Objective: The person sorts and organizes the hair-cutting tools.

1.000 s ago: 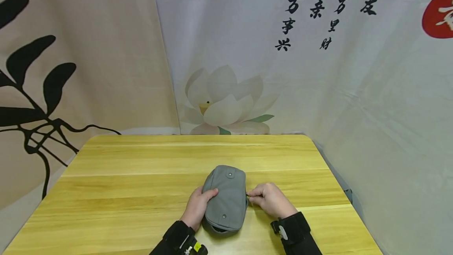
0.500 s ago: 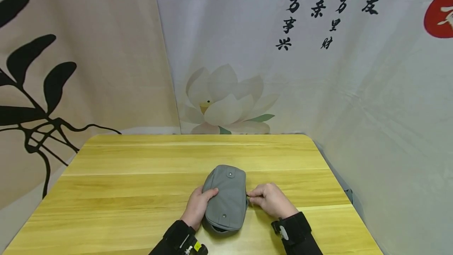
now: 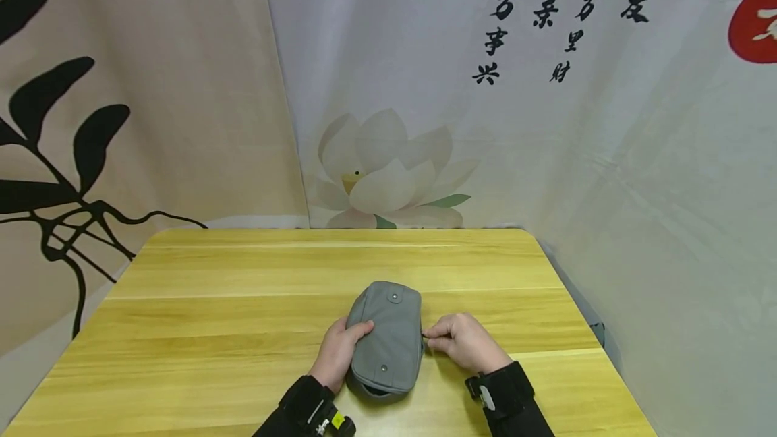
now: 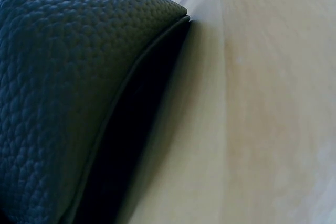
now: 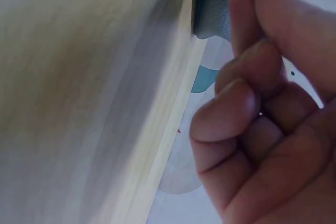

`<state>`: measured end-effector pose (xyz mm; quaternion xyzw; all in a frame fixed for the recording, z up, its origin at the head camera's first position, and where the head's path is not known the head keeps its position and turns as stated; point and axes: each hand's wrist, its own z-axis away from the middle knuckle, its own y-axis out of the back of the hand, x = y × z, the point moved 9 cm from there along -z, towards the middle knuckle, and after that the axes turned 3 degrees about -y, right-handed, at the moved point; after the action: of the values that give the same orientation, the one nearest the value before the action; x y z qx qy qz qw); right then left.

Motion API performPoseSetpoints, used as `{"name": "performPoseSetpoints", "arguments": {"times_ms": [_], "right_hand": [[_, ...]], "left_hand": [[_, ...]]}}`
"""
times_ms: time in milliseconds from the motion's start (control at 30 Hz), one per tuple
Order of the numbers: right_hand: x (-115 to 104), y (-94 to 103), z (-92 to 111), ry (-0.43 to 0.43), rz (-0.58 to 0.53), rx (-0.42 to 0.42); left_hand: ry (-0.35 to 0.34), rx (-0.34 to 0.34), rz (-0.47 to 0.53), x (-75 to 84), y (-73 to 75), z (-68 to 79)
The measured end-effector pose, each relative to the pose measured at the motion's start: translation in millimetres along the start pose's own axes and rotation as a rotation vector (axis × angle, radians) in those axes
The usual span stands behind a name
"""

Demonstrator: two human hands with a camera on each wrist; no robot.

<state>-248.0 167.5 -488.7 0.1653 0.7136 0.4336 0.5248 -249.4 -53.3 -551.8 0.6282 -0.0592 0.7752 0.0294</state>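
Note:
A grey pebbled-leather pouch (image 3: 388,339) with two metal snaps on its upper face lies on the table, long side pointing away from me. My left hand (image 3: 337,354) grips its left side, thumb on top and the other fingers hidden beneath or behind it. At the pouch's right side, my right hand (image 3: 464,342) pinches a small dark tab between thumb and index finger, its other fingers curled in. The right wrist view shows those fingertips (image 5: 242,3) against the pouch's side (image 5: 215,11). Close up in the left wrist view, the pouch's edge (image 4: 79,77) has a dark gap under it.
The yellow wood-grain table (image 3: 243,288) reaches back to a printed cloth backdrop (image 3: 394,32) with a lotus and characters. More cloth hangs along the right side. Black wrist straps (image 3: 500,390) circle both wrists.

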Motion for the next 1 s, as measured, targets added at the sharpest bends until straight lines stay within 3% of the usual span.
{"name": "performPoseSetpoints", "arguments": {"times_ms": [1000], "right_hand": [[-11.9,-0.1,5.2,-0.017,0.020,-0.081]], "left_hand": [[0.001,-0.012,-0.003,0.8,-1.3,0.9]]}}
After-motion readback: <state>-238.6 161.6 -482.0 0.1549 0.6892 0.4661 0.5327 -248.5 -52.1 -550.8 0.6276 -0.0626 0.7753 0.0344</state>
